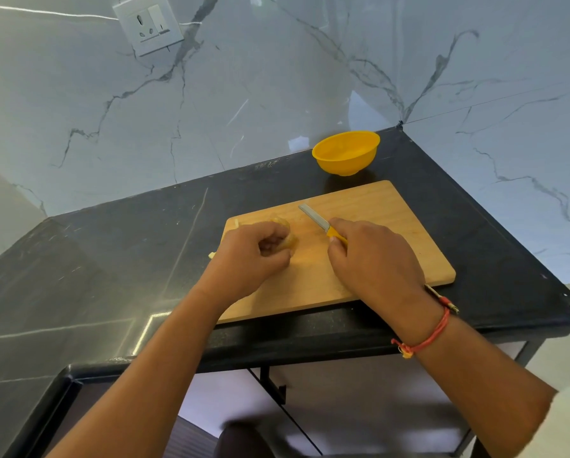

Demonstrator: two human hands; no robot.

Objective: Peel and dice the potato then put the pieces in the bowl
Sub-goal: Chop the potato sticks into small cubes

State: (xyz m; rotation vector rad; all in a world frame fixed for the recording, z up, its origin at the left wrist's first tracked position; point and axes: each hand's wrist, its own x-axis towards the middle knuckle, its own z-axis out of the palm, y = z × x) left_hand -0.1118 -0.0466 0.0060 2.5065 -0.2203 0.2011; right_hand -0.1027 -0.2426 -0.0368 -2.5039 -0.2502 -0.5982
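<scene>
From the head camera, your left hand (254, 256) is curled around the potato (289, 239), which sits on the cutting board (392, 226) with only its pale yellow edge showing past your fingertips. Your right hand (373, 256) grasps the yellow handle of the knife (323, 226) just beside that grip, with the blade pointing away from you over the board, clear of the potato. The yellow bowl (345, 153) stands on the black counter (128, 246), well beyond the knife tip.

Grey-veined white marble wall (277, 94) beyond left hand (247, 256); white wall socket (148, 26) far up-left; glossy black stone counter (95, 259) beneath.
</scene>
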